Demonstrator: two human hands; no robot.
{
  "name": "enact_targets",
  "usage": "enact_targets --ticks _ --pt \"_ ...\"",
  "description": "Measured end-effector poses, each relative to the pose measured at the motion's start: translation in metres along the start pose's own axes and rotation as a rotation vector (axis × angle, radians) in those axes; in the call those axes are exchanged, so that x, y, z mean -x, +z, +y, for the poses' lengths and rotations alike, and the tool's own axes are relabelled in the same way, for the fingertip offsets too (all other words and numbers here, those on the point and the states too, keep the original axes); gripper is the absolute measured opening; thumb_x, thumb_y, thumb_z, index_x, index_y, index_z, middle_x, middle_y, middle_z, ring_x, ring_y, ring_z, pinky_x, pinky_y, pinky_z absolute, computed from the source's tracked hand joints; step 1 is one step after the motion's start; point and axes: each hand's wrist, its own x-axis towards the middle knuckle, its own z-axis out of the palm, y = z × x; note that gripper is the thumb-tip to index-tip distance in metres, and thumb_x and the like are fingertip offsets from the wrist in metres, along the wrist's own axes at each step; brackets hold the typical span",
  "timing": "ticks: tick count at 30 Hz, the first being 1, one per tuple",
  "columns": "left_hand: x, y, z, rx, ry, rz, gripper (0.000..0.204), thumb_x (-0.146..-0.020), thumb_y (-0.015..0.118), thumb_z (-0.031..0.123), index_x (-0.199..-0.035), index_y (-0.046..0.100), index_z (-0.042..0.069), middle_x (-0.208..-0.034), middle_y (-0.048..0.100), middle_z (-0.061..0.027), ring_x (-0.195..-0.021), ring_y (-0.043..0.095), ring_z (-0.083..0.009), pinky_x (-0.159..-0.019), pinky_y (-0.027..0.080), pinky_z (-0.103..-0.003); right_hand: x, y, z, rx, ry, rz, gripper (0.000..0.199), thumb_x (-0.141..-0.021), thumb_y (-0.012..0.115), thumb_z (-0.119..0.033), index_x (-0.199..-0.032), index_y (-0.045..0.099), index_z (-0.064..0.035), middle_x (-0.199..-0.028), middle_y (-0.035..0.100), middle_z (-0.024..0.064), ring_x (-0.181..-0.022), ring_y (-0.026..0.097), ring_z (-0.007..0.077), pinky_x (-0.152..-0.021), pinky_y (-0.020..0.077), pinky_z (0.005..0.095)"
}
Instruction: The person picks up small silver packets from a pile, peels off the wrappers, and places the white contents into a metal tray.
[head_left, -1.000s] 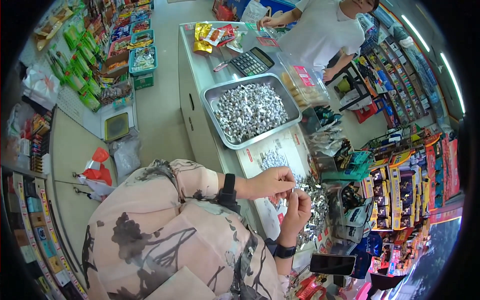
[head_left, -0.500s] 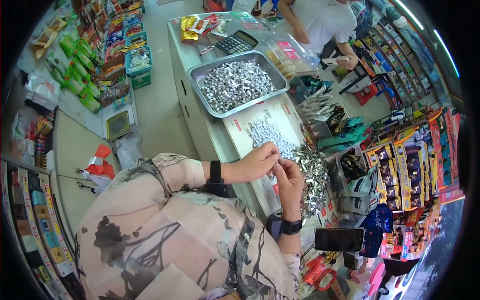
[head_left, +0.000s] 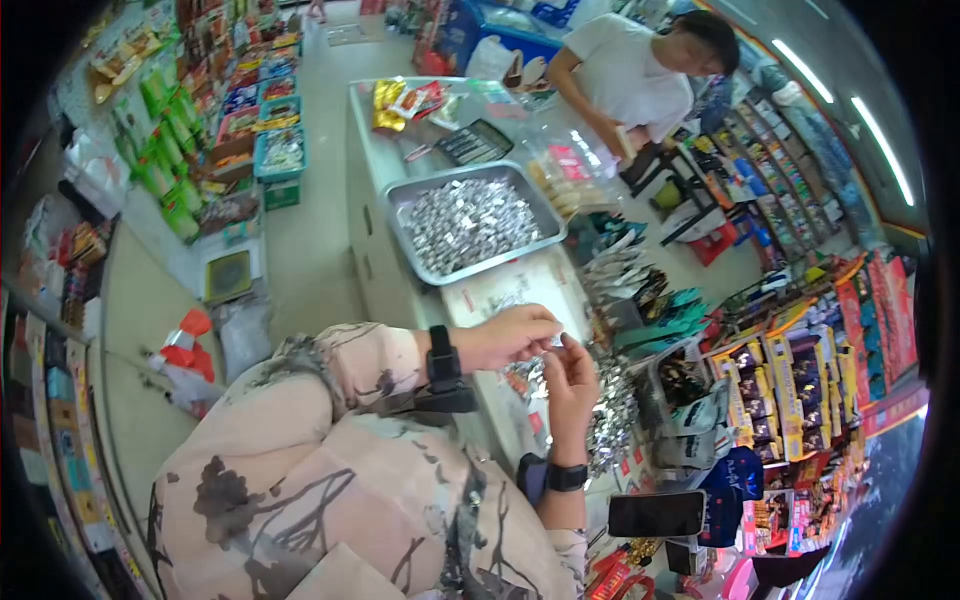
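My left hand (head_left: pixel 508 338) and my right hand (head_left: pixel 574 388) meet over the counter, fingertips closed together. A tiny pale piece shows at the fingers, too small and blurred to name. Under and beside my hands lies a loose heap of shiny silver metal bits (head_left: pixel 612 420), with a pile of small whitish pieces (head_left: pixel 508 300) partly hidden behind my left hand. Farther off, a rectangular steel tray (head_left: pixel 553 232) holds a great many small silver-and-white pieces (head_left: pixel 470 225).
Beyond the tray are a calculator (head_left: pixel 474 142), snack packets (head_left: pixel 390 108) and a clear plastic box (head_left: pixel 575 170). Across the counter stands a person in a white shirt (head_left: pixel 635 75). A dark phone (head_left: pixel 657 514) is at the near right, bagged goods (head_left: pixel 755 395) at the right.
My view has tilted up, showing more of the person opposite, whose hands have come closer together. My fingertips have shifted slightly but stay close together.
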Motion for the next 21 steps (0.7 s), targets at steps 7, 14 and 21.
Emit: enact_targets --ticks 7,14,21 --pt "-0.025 -0.084 0.071 -0.419 0.474 0.171 0.020 -0.088 0.053 0.019 -0.100 0.057 0.003 -0.075 0.055 -0.0036 -0.065 0.053 -0.0106 -0.059 0.046 -0.024 -0.020 0.057 -0.028 0.246 -0.178 -0.028 0.023 -0.086 0.059 -0.003 -0.108 0.057 0.0030 -0.091 0.061 0.0029 -0.077 0.056 0.0071 -0.069 0.0450 0.0191" --pt "0.043 -0.150 0.139 -0.751 0.510 0.144 0.033 -0.083 0.052 0.022 -0.106 0.060 -0.001 -0.104 0.061 -0.0185 -0.098 0.058 -0.0271 -0.086 0.044 -0.034 -0.053 0.165 -0.056 0.270 -0.331 -0.361 0.021 -0.087 0.058 -0.002 -0.107 0.057 0.0021 -0.092 0.061 0.0033 -0.080 0.057 0.0071 -0.070 0.0458 0.0192" --pt "0.181 -0.285 0.188 -0.687 0.694 0.496 0.032 -0.087 0.055 0.023 -0.108 0.058 -0.002 -0.102 0.061 -0.0106 -0.096 0.057 -0.0154 -0.085 0.045 -0.029 -0.079 0.313 -0.066 0.008 -0.232 -0.597 0.020 -0.087 0.057 0.000 -0.107 0.058 0.0015 -0.090 0.062 0.0046 -0.079 0.058 0.0088 -0.069 0.0478 0.0209"
